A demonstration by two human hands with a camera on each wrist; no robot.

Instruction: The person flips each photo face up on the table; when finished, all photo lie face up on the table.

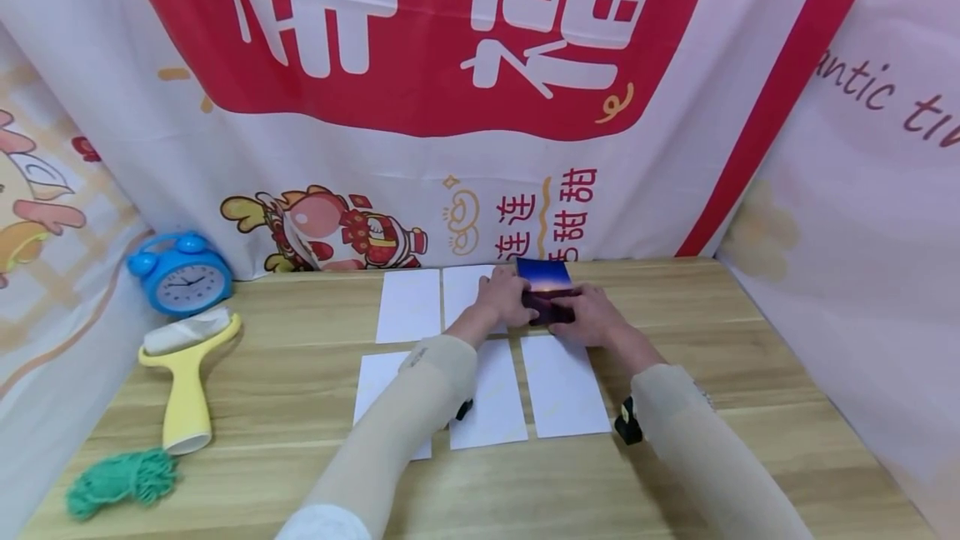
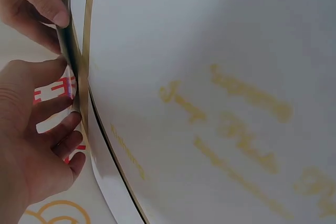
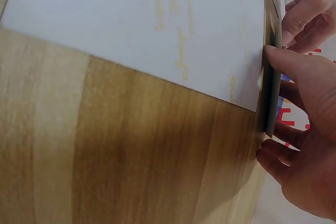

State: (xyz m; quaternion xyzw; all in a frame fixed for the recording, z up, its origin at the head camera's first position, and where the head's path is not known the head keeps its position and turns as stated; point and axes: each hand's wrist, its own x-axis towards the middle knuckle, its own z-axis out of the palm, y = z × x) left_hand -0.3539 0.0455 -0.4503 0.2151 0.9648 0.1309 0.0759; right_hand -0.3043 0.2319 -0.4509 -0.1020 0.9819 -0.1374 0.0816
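A glossy photo print (image 1: pixel 544 273), deep blue with an orange glow and a dark lower part, lies at the back of the table, beyond the front row of white cards. My left hand (image 1: pixel 504 298) pinches its left side, partly over a white card (image 1: pixel 468 282). On the other side my right hand (image 1: pixel 592 317) holds the print's near right part between thumb and fingers. The right wrist view shows the print (image 3: pixel 273 87) edge-on, its near edge raised. Just in front lies another white card (image 1: pixel 566 386), with yellow lettering visible in the wrist views.
More white cards (image 1: pixel 408 307) lie in two rows, some under my left forearm. At the left stand a blue alarm clock (image 1: pixel 183 275), a yellow-handled lint roller (image 1: pixel 187 390) and a bundle of green yarn (image 1: pixel 123 480). A printed cloth (image 1: pixel 420 182) hangs behind the table (image 1: pixel 675 473).
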